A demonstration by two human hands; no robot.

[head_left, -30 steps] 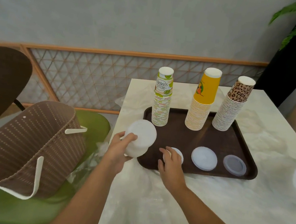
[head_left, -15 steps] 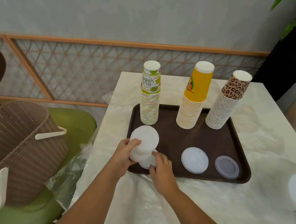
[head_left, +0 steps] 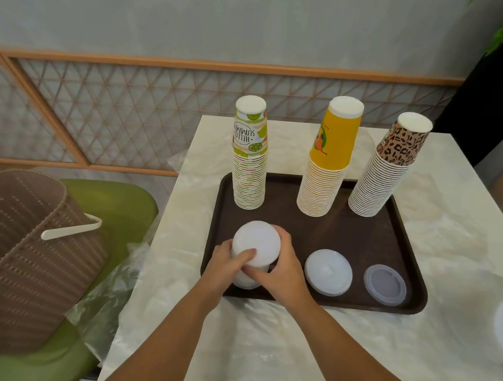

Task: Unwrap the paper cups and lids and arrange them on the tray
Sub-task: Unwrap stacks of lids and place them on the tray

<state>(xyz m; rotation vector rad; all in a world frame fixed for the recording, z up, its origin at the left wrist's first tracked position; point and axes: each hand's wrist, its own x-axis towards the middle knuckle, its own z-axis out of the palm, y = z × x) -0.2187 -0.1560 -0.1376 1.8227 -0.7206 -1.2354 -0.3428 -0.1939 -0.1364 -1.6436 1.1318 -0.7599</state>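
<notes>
We are holding a stack of white lids (head_left: 254, 248) with both hands at the near left corner of the brown tray (head_left: 409, 243). Our left hand (head_left: 228, 262) is gripping the stack from the left side, with the thumb lying over its top, and our right hand (head_left: 281, 266) is curling around it from the right. We cannot tell if the stack is already resting on the tray or is just above it.

On the counter (head_left: 286, 354) near us a loose clear plastic wrap (head_left: 256, 335) is lying. To the right of the stack a single white lid (head_left: 328, 272) and a clear lid (head_left: 385, 284) are lying flat on the tray. Farther back three upside-down piles of cups are standing: the lime cups (head_left: 249, 158), the yellow cups (head_left: 328, 159) and the leopard cups (head_left: 387, 166).

We think the stack is tall and light, so if we let go while it is leaning, it could fall over and the lids could slide off the tray edge.
</notes>
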